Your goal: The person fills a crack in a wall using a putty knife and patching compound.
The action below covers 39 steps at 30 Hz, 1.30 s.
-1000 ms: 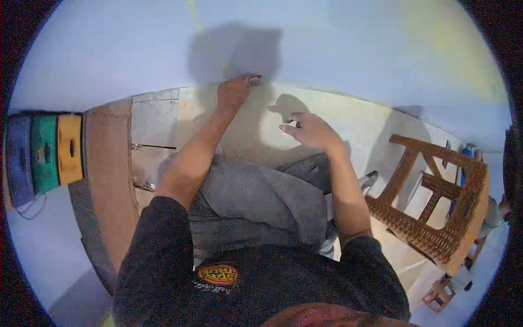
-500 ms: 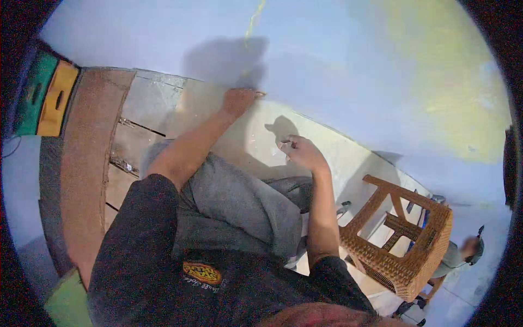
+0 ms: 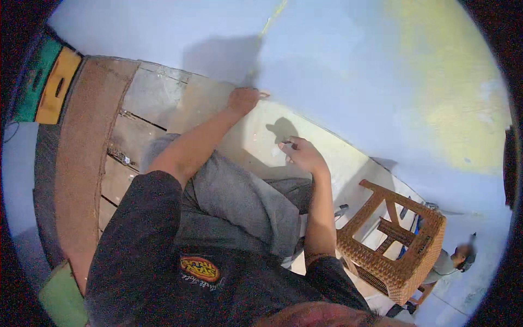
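Note:
My left hand (image 3: 243, 102) reaches out to the foot of the pale blue wall (image 3: 348, 82). Its fingers are curled, and a small light tip pokes out beyond them against the wall; whether this is a finger or a held thing I cannot tell. Nearer to me, my right hand (image 3: 306, 156) hovers over the pale floor (image 3: 261, 128) with thumb and fingers closed in a pinch. A small dark thing (image 3: 289, 144) shows at its fingertips, too small to name. Both hands throw shadows on the wall and floor.
At right stands a brown woven-pattern plastic stool (image 3: 400, 245), tipped in view, with a person (image 3: 452, 261) seated beyond it. Green and orange drawers (image 3: 53, 87) stand far left, beside a brown floor strip (image 3: 90, 141). A yellow streak (image 3: 271, 22) marks the wall.
The view has shifted slightly. My left hand has moved a little to the right along the wall's foot; my right hand stays nearly where it was, still pinched.

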Available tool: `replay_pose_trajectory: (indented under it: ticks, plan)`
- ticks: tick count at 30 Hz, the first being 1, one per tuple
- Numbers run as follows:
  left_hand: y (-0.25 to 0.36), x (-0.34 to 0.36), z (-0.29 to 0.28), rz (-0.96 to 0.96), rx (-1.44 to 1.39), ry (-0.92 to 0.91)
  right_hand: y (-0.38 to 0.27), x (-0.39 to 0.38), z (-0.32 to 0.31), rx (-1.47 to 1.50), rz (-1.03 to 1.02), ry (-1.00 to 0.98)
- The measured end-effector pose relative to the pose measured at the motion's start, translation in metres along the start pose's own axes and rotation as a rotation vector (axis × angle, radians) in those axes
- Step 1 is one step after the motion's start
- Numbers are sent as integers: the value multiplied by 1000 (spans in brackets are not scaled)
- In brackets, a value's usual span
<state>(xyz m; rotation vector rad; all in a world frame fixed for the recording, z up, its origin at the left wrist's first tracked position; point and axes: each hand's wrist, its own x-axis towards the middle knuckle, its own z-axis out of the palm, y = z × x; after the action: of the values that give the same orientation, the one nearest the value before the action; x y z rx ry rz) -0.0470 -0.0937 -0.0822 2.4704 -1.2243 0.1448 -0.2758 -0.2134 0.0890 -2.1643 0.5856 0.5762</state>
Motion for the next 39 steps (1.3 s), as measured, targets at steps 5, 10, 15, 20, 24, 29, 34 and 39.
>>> replay_pose_trajectory:
  ticks: [5, 10, 15, 20, 24, 29, 34, 39]
  plan:
    - [20, 14, -20, -30, -145, -240, 24, -3, 1, 34, 43, 52]
    - [4, -1, -22, -55, -84, -135, 5, 1, 8, 30, -40, 20]
    - [26, 8, -38, -61, 46, -190, 19, 0, 6, -23, -34, 51]
    - [-1, 1, -6, -24, -69, -115, 6, -1, 6, -69, 14, 7]
    - [-7, -5, -6, 29, -12, -41, 1, 1, 4, 18, -90, 29]
    - [20, 5, -25, -105, -60, -137, 22, 2, 7, -51, -15, 54]
    - [-21, -16, -13, -136, 46, -65, -8, 7, 9, -4, -80, 9]
    - [45, 14, -56, -79, -141, -217, 30, -6, -2, 27, 1, 64]
